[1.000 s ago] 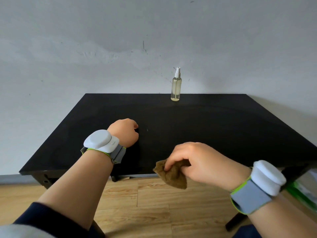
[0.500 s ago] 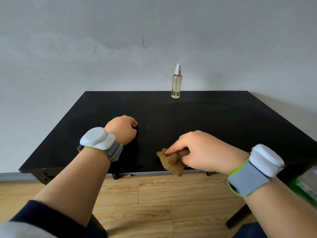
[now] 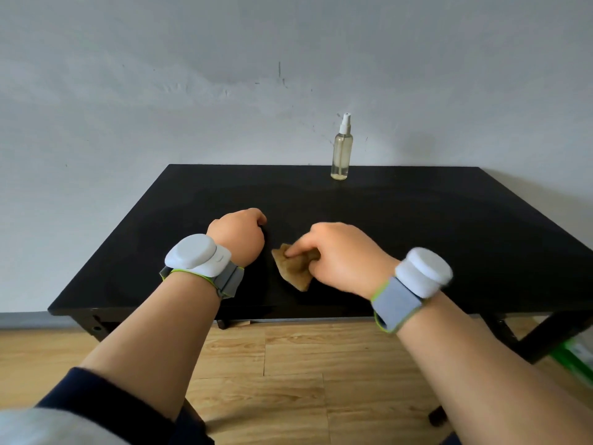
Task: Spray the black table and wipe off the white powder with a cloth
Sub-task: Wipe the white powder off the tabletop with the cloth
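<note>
Presently, left of centre: left hand (image 3: 239, 240) curled into a loose fist, knuckles resting on black desk (image 3: 417, 226), nothing seen in it; white wrist device (image 3: 195, 260) on grey strap. Centre: brown cloth (image 3: 293, 268) crumpled on desk near front edge, just right of that fist. Right of centre: right hand (image 3: 345, 256) pinching cloth, fingertips pressed onto it. Upper centre-right: spray bottle (image 3: 342, 149) upright at desk's far edge against grey wall. No powder discernible on dark surface.

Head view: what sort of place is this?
Probably a sparse room at home or in an office: a black table against a scuffed white wall, a wood-look plank floor.
</note>
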`<state>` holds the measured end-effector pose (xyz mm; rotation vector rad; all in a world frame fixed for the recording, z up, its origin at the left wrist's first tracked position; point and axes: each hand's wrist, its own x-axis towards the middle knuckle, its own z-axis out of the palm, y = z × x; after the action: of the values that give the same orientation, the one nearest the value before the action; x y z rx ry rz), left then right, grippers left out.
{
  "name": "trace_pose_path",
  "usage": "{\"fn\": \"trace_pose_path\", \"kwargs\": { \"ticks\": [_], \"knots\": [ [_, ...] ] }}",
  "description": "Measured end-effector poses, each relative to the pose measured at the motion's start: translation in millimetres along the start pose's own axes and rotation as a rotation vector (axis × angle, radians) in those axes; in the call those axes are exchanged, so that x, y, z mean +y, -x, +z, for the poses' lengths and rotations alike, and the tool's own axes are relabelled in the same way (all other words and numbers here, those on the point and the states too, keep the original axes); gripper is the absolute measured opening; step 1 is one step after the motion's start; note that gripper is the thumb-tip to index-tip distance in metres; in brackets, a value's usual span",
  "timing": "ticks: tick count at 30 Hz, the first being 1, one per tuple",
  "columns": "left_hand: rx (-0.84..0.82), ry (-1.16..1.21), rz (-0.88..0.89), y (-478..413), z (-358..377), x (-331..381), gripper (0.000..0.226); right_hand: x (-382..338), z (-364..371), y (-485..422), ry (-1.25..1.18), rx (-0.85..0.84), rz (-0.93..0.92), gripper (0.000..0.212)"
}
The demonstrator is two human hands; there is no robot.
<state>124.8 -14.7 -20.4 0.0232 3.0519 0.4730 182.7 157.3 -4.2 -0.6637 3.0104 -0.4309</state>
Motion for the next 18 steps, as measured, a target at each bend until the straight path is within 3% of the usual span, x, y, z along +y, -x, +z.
{"fn": "trace_pose_path", "kwargs": {
  "ticks": [7, 11, 14, 16, 18],
  "knots": [
    [0.003, 0.081, 0.007, 0.5, -2.0, 5.1, 0.036, 11.0, -8.3, 61.0, -0.231, -0.103, -0.008, 0.04],
    [0.08, 0.406, 0.04, 7.0, -7.4, 16.0, 0.029, 26.4, -16.5, 42.7, -0.34, 0.187, 0.065, 0.034],
    [-0.04, 0.78, 0.032, 14.1, -19.2, 32.8, 0.041, 36.2, -31.3, 13.8, -0.307, 0.297, 0.157, 0.028],
    [-0.116, 0.839, 0.059, 13.8, -23.2, 41.7, 0.048, 39.9, -37.5, -6.1, -0.268, 0.316, 0.169, 0.027],
    [-0.112, 0.841, 0.073, 6.0, -24.6, 48.2, 0.036, 42.7, -41.6, -25.1, -0.265, 0.337, 0.171, 0.027]
  ]
}}
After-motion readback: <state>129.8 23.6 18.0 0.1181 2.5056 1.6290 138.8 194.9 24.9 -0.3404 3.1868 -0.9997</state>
